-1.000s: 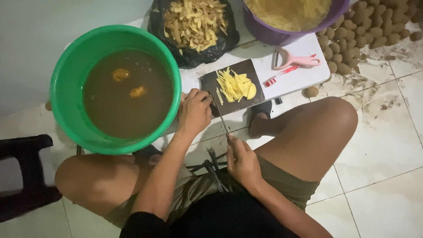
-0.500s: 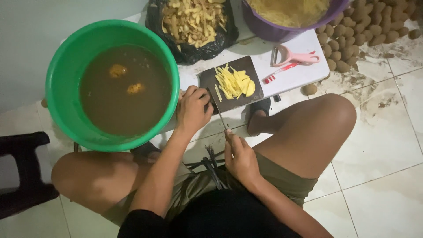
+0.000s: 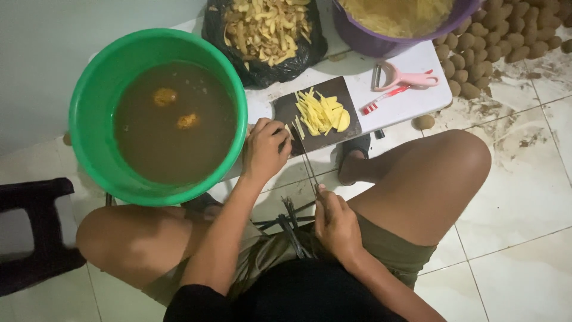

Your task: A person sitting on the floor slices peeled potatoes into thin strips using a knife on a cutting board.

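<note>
A right hand (image 3: 336, 223) grips a knife (image 3: 305, 160), blade over a dark board (image 3: 292, 110) on the white counter (image 3: 405, 101); the left hand (image 3: 263, 149), fingers curled together, presses beside yellow strips (image 3: 322, 114) near a green tub (image 3: 89, 113).

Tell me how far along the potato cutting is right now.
Done: yellow strips lie piled on the dark cutting board, a purple tub holds more, and peelings fill the black bag. In hand: the right hand holds a knife at the board while the left hand steadies something there. Left: two potatoes soaking in the green bucket, and a pile of unpeeled potatoes.
</note>
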